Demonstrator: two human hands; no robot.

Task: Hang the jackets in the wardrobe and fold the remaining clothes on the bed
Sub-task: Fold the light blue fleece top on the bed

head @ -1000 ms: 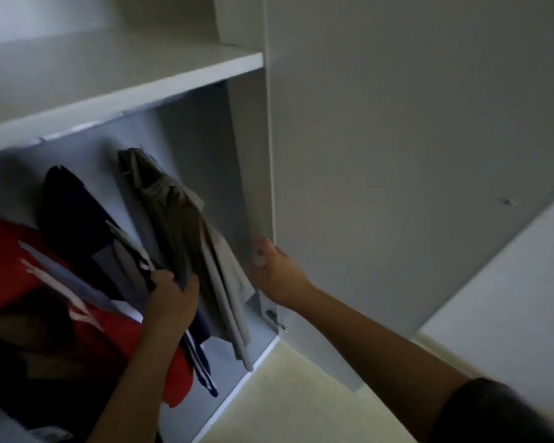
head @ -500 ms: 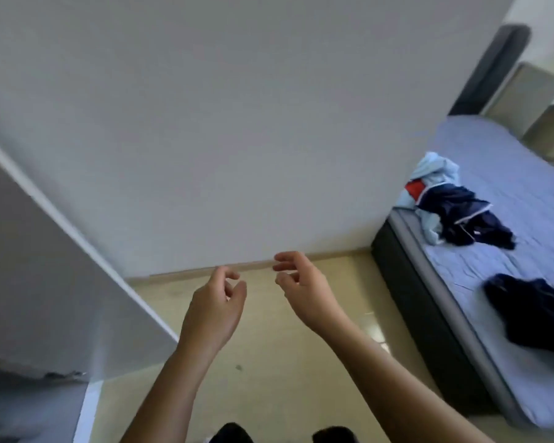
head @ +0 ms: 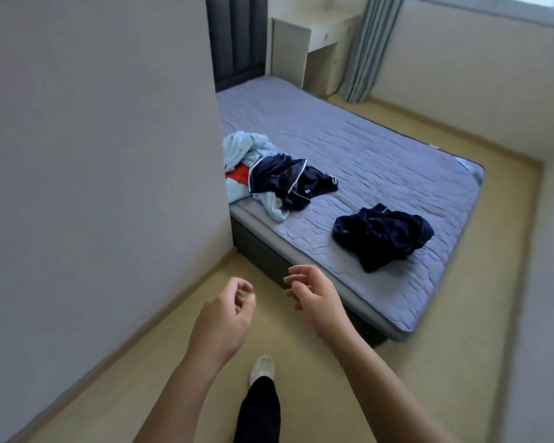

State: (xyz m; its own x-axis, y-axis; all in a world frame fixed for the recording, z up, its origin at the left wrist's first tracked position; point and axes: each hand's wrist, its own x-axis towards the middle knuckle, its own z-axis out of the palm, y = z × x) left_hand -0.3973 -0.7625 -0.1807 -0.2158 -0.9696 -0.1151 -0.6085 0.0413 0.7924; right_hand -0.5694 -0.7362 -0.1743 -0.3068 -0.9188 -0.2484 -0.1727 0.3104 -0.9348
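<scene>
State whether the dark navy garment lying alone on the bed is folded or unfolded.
Unfolded: the dark navy fabric garment lies crumpled in an uneven heap on the grey-blue quilted mattress, with no flat creases.

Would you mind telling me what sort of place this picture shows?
Most likely a home bedroom: a bed with a quilted grey cover and a dark headboard, loose clothes lying on it, and a small desk beside a curtain.

Soft daylight from the window (head: pixel 538 1); edges bend, slight blur.
</scene>
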